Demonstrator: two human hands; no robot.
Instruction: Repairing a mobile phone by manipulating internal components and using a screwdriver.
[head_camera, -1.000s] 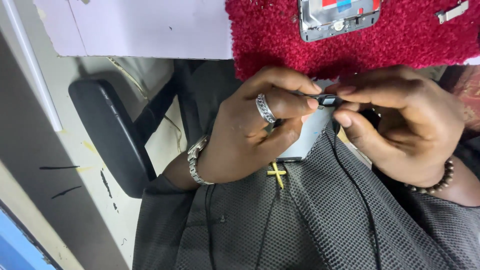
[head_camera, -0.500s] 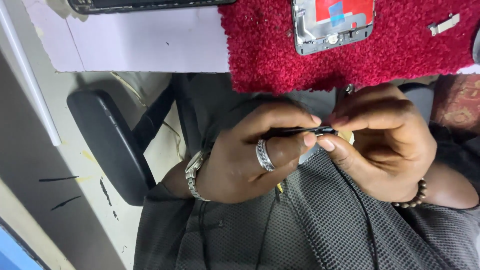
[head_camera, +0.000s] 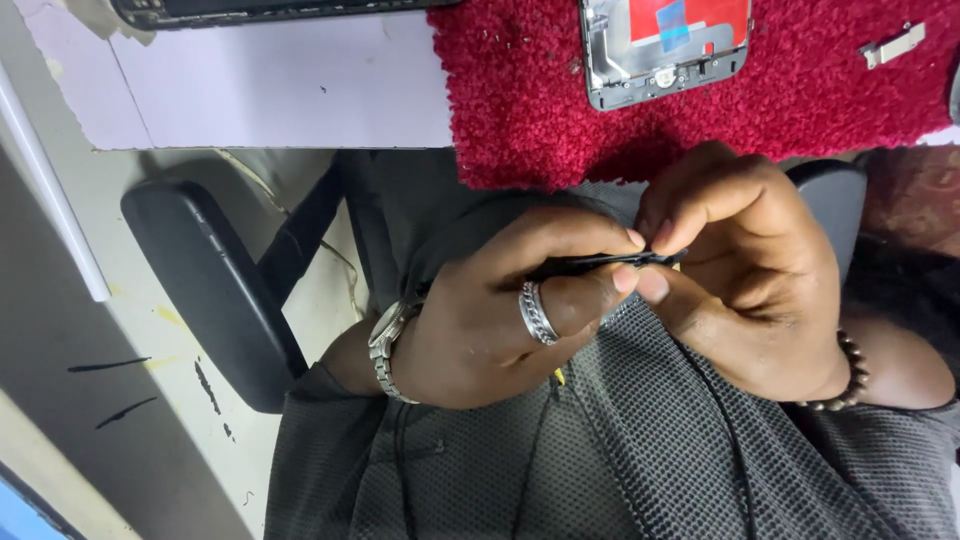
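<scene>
Label on part: a red rectangular sticker with a small blue patch is showing on the opened phone frame (head_camera: 665, 45), which is lying on the red fuzzy mat (head_camera: 800, 110) at the top of the view.
Mat and worktop: the mat is resting on the pale lilac worktop (head_camera: 270, 85), its lower edge hanging just above the hands.
Other parts: a small silver bracket (head_camera: 893, 45) is lying on the mat to the right of the phone frame, well apart from it; a dark flat device (head_camera: 270, 10) is lying along the top edge of the worktop.
Surroundings: a black chair armrest (head_camera: 205, 285) is standing out to the left, over a stained pale floor; a dark mesh shirt is filling the space beneath the hands.
Thing in hand: a thin black strip-like part (head_camera: 600, 263) is being held level in front of the chest, below the mat edge, between both hands; its detail is too small to tell.
Left hand (head_camera: 500, 310): is curling closed, thumb and forefinger pinching the strip's left length; wearing a silver ring and a metal watch.
Right hand (head_camera: 745, 270): is pinching the strip's right end with thumb and fingertips, other fingers folded in; wearing a beaded bracelet.
</scene>
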